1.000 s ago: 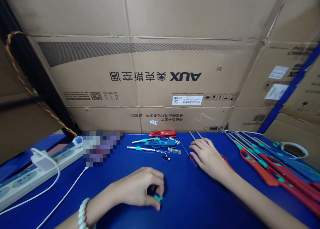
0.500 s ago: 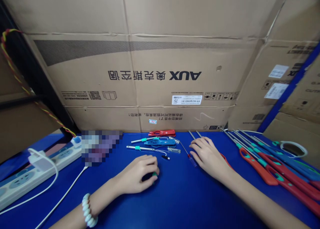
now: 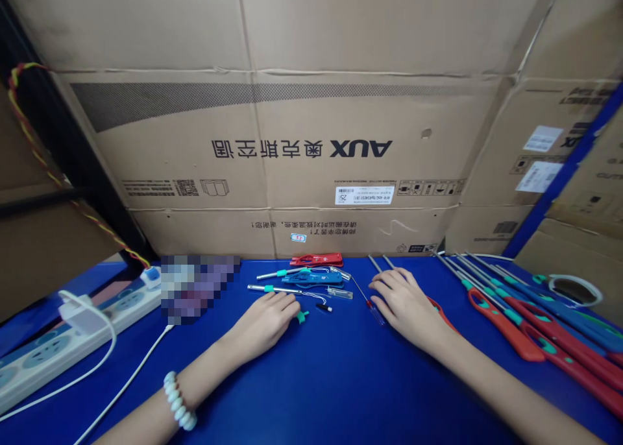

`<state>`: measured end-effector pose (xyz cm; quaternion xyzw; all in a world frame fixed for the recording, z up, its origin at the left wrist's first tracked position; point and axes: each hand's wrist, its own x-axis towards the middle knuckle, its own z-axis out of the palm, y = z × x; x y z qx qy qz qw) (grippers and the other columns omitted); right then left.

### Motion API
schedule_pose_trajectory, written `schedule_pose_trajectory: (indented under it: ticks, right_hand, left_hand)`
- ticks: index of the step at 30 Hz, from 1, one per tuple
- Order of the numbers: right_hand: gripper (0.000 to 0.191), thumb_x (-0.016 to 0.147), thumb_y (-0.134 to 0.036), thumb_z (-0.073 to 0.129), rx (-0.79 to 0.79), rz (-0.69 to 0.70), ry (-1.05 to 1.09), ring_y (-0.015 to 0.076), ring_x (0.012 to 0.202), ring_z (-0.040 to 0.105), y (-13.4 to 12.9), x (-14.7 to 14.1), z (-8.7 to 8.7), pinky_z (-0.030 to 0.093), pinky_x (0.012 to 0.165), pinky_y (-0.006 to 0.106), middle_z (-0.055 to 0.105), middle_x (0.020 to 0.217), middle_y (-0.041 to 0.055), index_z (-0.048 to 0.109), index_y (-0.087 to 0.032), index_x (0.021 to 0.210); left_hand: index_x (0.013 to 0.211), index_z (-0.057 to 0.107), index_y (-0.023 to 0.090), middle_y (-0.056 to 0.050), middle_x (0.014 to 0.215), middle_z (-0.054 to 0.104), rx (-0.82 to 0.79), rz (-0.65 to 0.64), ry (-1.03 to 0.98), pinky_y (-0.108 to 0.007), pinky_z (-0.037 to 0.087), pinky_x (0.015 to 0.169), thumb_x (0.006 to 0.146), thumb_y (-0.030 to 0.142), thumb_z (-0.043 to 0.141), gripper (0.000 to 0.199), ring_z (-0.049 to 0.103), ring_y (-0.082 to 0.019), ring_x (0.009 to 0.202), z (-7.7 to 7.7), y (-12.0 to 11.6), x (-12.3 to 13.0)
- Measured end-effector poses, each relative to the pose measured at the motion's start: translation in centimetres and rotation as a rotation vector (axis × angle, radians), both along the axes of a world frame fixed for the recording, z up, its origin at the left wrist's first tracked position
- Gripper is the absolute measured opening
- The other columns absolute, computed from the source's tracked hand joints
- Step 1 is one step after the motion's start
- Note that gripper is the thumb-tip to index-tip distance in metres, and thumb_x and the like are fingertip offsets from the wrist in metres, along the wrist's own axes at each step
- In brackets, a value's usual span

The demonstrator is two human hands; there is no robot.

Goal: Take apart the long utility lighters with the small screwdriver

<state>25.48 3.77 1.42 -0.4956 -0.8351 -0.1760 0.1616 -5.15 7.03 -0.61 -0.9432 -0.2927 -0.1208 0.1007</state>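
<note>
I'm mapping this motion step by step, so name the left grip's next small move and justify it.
Probably ease the left grip off the small green piece, leaving it on the blue table. The piece juts out right beside that grip, with the metal tube just beyond, though whether it is pinched cannot be told.

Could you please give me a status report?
Left hand at green piece, grip unclear. Right hand beside screwdriver. Silver tube just beyond left hand.

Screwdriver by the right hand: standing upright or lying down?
Lying down: the screwdriver stretches along the blue tabletop, its translucent handle beside the right hand.
</note>
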Motion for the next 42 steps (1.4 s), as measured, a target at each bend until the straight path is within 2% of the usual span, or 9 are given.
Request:
schedule_pose_trajectory:
  ticks: [9,15,33,42]
  right_hand:
    - [0.017,0.09,-0.017,0.049,0.014,0.005,0.013,0.0254,0.096,0.059,0.06,0.1,-0.21,0.038,0.095,0.047,0.066,0.097,0.0108,0.066,-0.016,0.095]
    - [0.017,0.09,-0.017,0.049,0.017,0.01,0.019,0.0253,0.097,0.059,0.17,0.15,-0.43,0.038,0.095,0.048,0.066,0.096,0.0105,0.066,-0.016,0.094]
    - [0.018,0.091,-0.017,0.048,0.004,0.01,0.012,0.0249,0.096,0.059,-0.09,-0.12,-0.1,0.037,0.095,0.048,0.066,0.096,0.0103,0.065,-0.017,0.094]
    - [0.013,0.09,-0.017,0.051,-0.081,0.032,0.011,0.0234,0.09,0.059,-0.13,-0.48,-0.31,0.037,0.094,0.047,0.066,0.092,0.0072,0.063,-0.019,0.087]
  left_hand:
    - [0.095,0.055,0.018,-0.007,0.102,0.055,-0.022,0.062,-0.007,-0.035,0.045,0.078,0.089,0.003,0.037,0.023,0.054,-0.022,0.088,-0.45,0.45,-0.43]
    - [0.101,0.054,0.018,-0.01,0.12,0.049,-0.054,0.049,-0.086,-0.04,0.044,0.091,0.086,0.0,0.038,0.029,0.049,-0.025,0.109,-0.16,0.32,-0.4]
    - [0.109,0.053,0.02,-0.009,0.126,0.053,-0.089,0.0,-0.145,-0.043,0.044,0.097,0.084,-0.001,0.037,0.036,0.049,-0.024,0.117,-0.49,0.22,-0.13]
    - [0.113,0.052,0.018,-0.011,0.128,0.051,-0.103,0.001,-0.128,-0.044,0.043,0.099,0.088,0.004,0.038,0.032,0.047,-0.025,0.119,-0.59,0.16,0.0]
